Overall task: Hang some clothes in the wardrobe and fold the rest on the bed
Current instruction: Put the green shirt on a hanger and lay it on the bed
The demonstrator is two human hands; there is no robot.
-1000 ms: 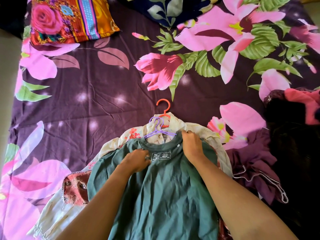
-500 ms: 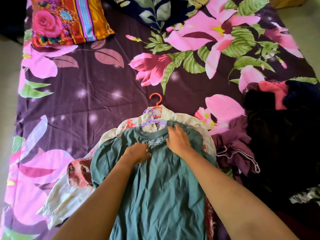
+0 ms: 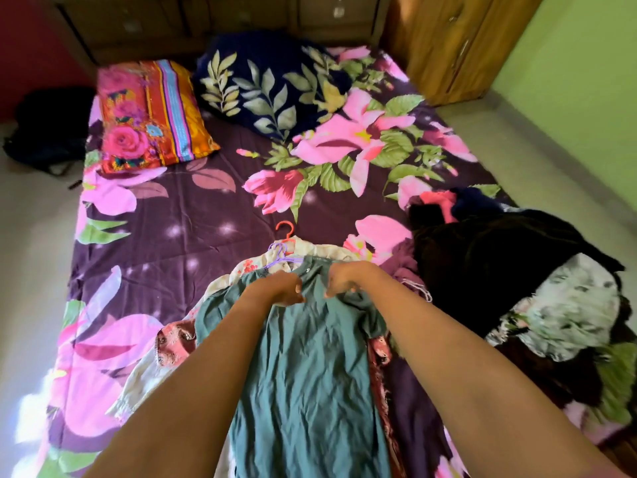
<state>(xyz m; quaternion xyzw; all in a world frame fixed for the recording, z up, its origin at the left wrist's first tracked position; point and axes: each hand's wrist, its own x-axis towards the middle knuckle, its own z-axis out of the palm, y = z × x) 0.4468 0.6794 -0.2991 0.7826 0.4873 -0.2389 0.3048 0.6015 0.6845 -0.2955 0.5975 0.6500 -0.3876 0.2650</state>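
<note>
Scene: a view from the head down over both bare forearms, which reach out across a bed [image 3: 165, 215] with a purple flowered sheet.
Landmark: a teal T-shirt [image 3: 310, 381] lies flat on the bed. Its long axis runs straight away from the person, hem nearest, collar farthest.
Left hand [image 3: 284, 289]: curled at the collar end of the T-shirt, just left of the neck opening, holding a fold of the fabric.
Right hand [image 3: 341, 282]: curled just right of the neck opening, fingers closed on bunched cloth at the shoulder.
Purple hanger [image 3: 281, 255]: its hook pokes out just beyond the T-shirt's collar. The left hand is the nearer one.
Orange hanger [image 3: 286, 231]: its hook lies just past the purple one, farther from the collar.
Cream floral garment [image 3: 225, 282]: spread under the T-shirt, showing on its left and beyond its collar.
Pile of dark clothes [image 3: 499, 270]: heaped to the right of the T-shirt, apart from it.
Wardrobe [image 3: 458, 46]: wooden, well apart from the T-shirt, far beyond its collar and to the right.
Judgement: the T-shirt seems ready to be lifted by its collar end, so the hanger hook must come up with it.
</note>
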